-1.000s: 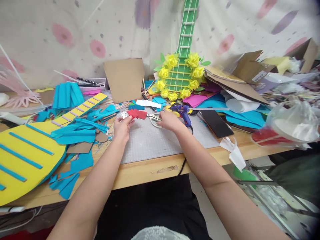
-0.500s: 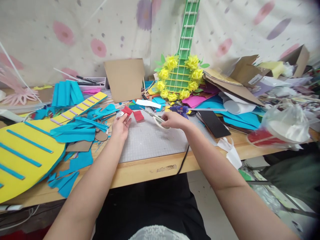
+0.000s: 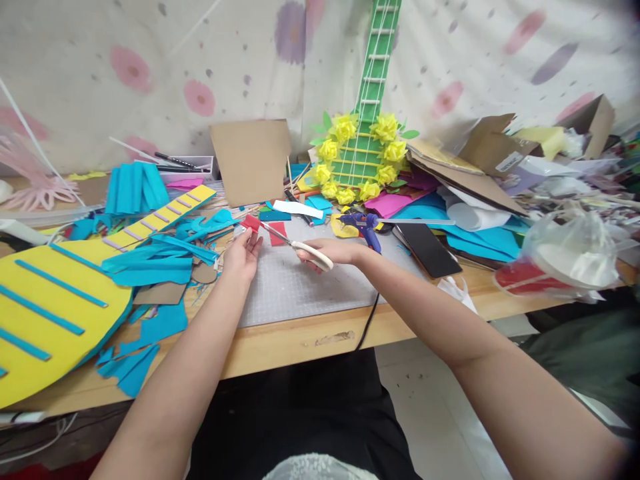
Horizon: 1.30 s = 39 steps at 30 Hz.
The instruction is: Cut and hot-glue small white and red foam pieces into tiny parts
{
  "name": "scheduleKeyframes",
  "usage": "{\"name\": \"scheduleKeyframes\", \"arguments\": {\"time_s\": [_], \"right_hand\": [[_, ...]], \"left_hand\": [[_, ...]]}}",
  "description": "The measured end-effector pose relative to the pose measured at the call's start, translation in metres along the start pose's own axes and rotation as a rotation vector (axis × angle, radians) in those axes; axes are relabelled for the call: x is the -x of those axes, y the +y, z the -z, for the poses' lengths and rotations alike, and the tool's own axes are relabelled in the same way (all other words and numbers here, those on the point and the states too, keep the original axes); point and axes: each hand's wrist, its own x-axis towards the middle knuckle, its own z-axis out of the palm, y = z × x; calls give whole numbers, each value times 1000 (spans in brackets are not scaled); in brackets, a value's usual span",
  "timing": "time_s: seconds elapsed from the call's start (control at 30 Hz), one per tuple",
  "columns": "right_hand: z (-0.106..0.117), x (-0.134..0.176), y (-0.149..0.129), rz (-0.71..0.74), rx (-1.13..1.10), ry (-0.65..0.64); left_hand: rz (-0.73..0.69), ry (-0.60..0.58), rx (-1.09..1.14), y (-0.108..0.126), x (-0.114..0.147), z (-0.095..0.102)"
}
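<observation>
Between the fingertips of my left hand (image 3: 242,257) is a small piece of red paper (image 3: 251,223), held just over the grey cutting mat (image 3: 295,293). My right hand (image 3: 327,253) grips white-handled scissors (image 3: 314,255), their blades pointing left so that the tips reach the edge of the held red paper. Whether the blades are parted is too small to tell. Behind the blades, a second red paper piece (image 3: 277,233) lies on the mat. A blue glue gun (image 3: 367,227) rests just beyond my right hand.
Blue paper scraps (image 3: 150,267) and a yellow guitar-shaped craft (image 3: 55,300) cover the left side. A green guitar craft with yellow flowers (image 3: 363,150) stands at the back. A phone (image 3: 429,249) and a bagged red-and-white tub (image 3: 545,267) sit to the right.
My right hand has moved left and turned the scissors, bringing the blade tips to the red paper. My left hand stays almost in place with the red paper.
</observation>
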Motion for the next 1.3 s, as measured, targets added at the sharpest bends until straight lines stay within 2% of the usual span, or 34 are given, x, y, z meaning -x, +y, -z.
{"name": "scheduleKeyframes", "arguments": {"time_s": [0.1,0.23,0.43,0.53,0.7,0.87,1.0,1.3], "right_hand": [[-2,-3,-6,-47,-55,-85],[-2,-7,-8,-96,-60,-75],[22,4,-5,-70,-65,-33],[27,6,-5,-54,-31,-86],[13,-3,-10,-132,21,-109],[1,-14,-14,-92,149,-49],[-1,-19,-17,-81,241,-2],[-4,-24,-15,-84,233,39]], "left_hand": [[14,5,7,0,4,-2],[19,11,11,1,6,-3],[30,46,34,6,1,-2],[29,40,18,5,2,-3],[27,32,15,2,6,-4],[49,23,5,1,11,-6],[60,16,-2,-1,15,-8],[87,62,-28,-2,17,-9]]}}
